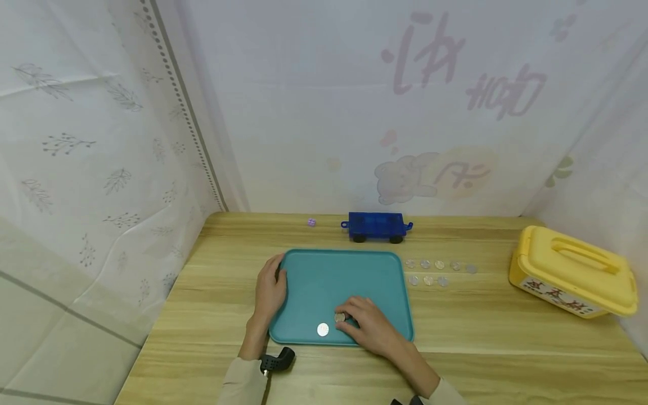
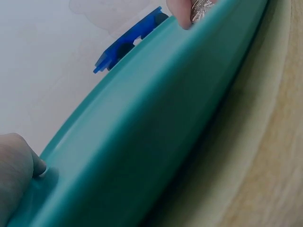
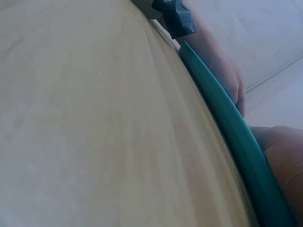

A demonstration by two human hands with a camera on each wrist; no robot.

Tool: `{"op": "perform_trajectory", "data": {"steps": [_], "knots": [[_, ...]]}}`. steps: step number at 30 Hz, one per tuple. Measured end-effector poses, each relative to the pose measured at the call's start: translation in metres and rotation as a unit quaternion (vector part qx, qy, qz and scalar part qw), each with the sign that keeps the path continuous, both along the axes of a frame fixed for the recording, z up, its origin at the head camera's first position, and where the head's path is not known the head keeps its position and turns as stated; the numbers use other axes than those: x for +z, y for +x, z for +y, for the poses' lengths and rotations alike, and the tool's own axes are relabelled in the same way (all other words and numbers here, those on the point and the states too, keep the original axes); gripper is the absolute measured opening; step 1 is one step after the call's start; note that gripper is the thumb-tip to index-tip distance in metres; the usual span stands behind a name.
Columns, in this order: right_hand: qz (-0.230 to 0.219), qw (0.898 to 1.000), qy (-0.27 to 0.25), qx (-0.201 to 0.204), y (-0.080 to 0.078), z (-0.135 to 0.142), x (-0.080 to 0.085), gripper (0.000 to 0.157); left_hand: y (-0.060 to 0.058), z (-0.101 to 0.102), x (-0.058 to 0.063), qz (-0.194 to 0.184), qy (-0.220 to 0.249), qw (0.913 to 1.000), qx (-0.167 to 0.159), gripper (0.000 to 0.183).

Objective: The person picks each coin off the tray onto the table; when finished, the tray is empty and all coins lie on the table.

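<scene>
A teal tray (image 1: 344, 281) lies on the wooden table. My left hand (image 1: 270, 289) holds its left rim, thumb on the inner side and fingers along the outside near the far corner. Over the tray's near part, my right hand (image 1: 367, 326) pinches a silver coin (image 1: 340, 318) between thumb and fingers; its patterned face shows in the left wrist view too. Just left of that hand, a second coin (image 1: 323, 329) lies flat on the tray. In the right wrist view the right hand (image 3: 284, 161) is only partly visible beyond the tray's edge.
To the tray's right, several coins (image 1: 439, 265) lie in two rows on the table (image 1: 471, 326). Behind the tray stand a blue toy wagon (image 1: 377, 226) and a small purple piece (image 1: 311, 223). A yellow lidded box (image 1: 572, 270) with a handle sits at the right.
</scene>
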State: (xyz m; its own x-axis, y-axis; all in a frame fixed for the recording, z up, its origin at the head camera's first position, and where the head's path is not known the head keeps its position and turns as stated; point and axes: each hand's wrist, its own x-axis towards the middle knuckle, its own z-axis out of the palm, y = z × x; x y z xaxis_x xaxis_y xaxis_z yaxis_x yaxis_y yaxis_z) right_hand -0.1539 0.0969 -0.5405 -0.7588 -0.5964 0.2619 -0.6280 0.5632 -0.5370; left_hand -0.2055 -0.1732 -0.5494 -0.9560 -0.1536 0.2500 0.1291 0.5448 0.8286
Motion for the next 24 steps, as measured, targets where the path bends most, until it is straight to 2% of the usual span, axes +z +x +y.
{"op": "perform_trajectory", "data": {"steps": [8,13,18,24], "knots": [[-0.022,1.000,-0.017,-0.005,0.002,-0.002,-0.002,0.019,0.002,-0.001,-0.002,0.011,-0.003,0.9999,0.008,0.040],[-0.055,0.998,-0.034,-0.012,0.004,0.001,0.002,0.020,0.003,0.000,-0.005,0.017,-0.002,0.9998,0.010,0.040],[-0.028,0.997,-0.063,-0.039,-0.001,0.015,0.007,0.021,0.001,-0.001,-0.002,0.012,0.003,0.9999,0.005,0.040],[0.038,0.991,-0.088,-0.091,-0.012,0.060,0.012,0.025,0.001,0.000,-0.004,0.026,-0.001,0.9996,0.008,0.040]]}}
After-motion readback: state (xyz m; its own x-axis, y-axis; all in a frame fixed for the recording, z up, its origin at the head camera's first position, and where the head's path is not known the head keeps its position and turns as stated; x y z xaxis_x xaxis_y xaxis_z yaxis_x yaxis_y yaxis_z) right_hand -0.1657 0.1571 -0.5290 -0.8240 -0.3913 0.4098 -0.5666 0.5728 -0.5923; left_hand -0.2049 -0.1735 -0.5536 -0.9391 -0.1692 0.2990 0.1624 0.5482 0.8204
